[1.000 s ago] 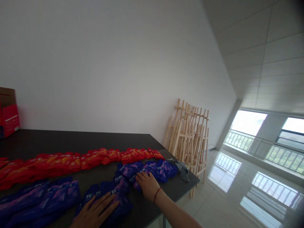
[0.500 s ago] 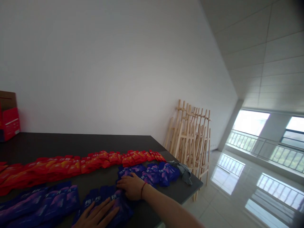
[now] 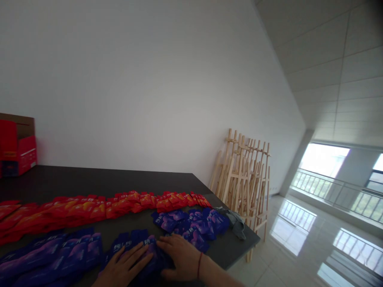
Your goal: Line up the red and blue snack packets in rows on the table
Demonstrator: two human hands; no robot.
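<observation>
Several blue packets lie in an overlapping group at the front of the dark table. My left hand rests on them, its fingers spread. At the right side of this group is my right hand, with a red cord on the wrist, its fingers apart and touching the packets. More blue packets are heaped just beyond my right hand, and another overlapping group of blue packets lies to the left. Behind them runs a long row of red packets.
A red box with raised flaps stands at the back left, against the wall. A grey cloth lies at the table's right edge. Wooden easels lean by the wall beyond it.
My right hand has moved toward me and slightly right, off the farther blue packets and to the front group. My left hand has shifted slightly. The view has turned slightly left.
</observation>
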